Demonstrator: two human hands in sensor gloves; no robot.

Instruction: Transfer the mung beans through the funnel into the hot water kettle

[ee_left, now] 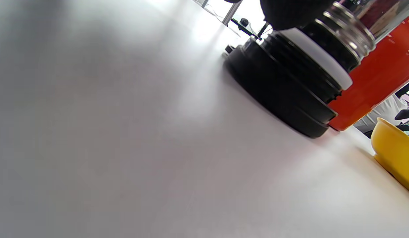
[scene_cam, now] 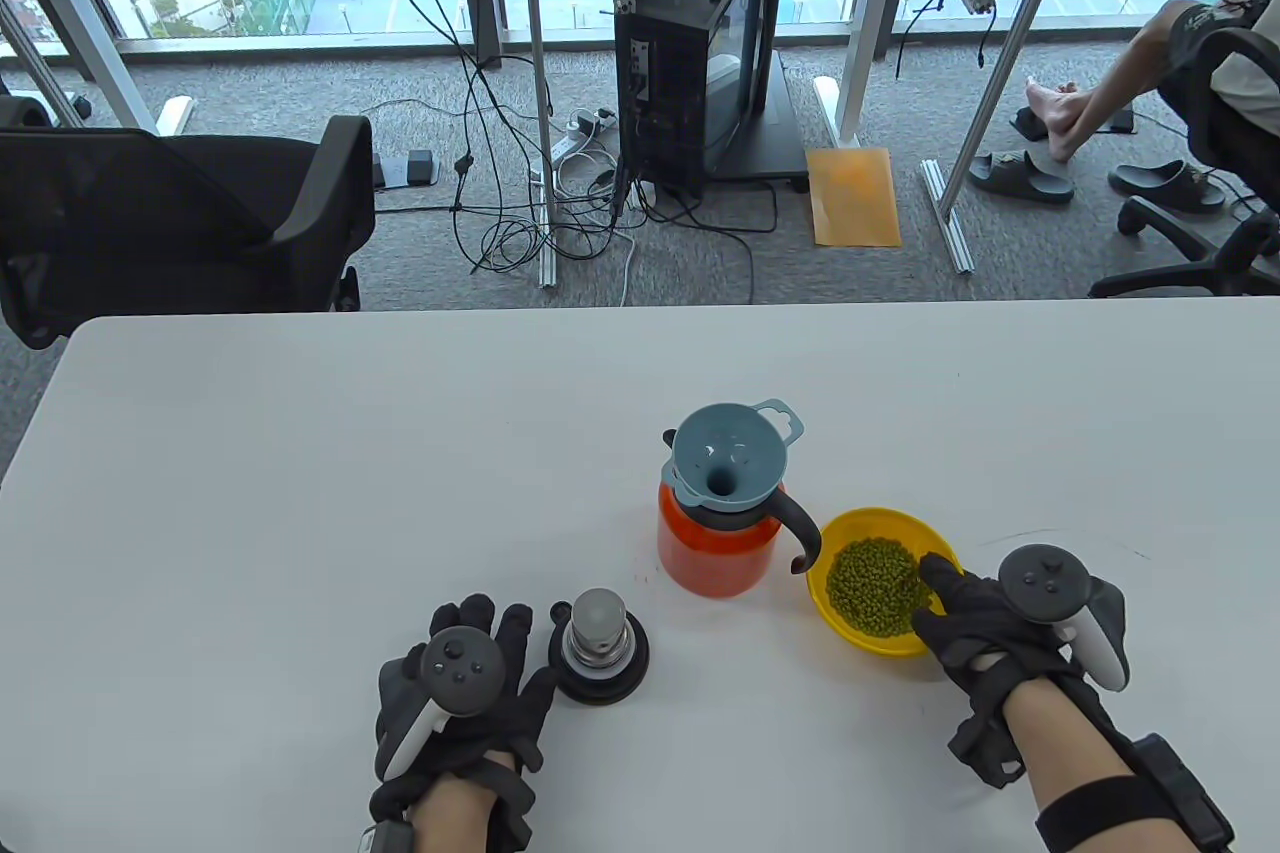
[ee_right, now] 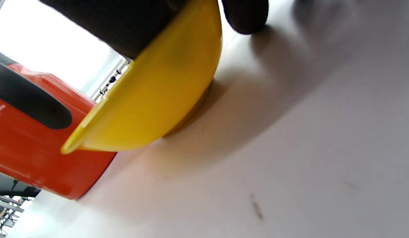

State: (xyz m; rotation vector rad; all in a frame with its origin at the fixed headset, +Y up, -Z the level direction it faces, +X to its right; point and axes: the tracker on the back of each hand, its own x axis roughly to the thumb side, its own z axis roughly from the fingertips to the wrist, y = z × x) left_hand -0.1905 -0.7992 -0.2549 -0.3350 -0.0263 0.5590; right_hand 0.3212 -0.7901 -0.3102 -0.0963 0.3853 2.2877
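Fingers (scene_cam: 940, 575) reach into mung beans (scene_cam: 877, 586), gripping bowl (scene_cam: 850, 533).

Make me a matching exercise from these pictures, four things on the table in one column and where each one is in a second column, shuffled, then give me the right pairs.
Things:
1. funnel
2. mung beans
3. kettle lid
4. right hand

Places:
A. on the table beside the left hand
B. gripping the yellow bowl's near rim
C. seated in the mouth of the orange kettle
D. inside the yellow bowl

Pairs: 1-C, 2-D, 3-A, 4-B
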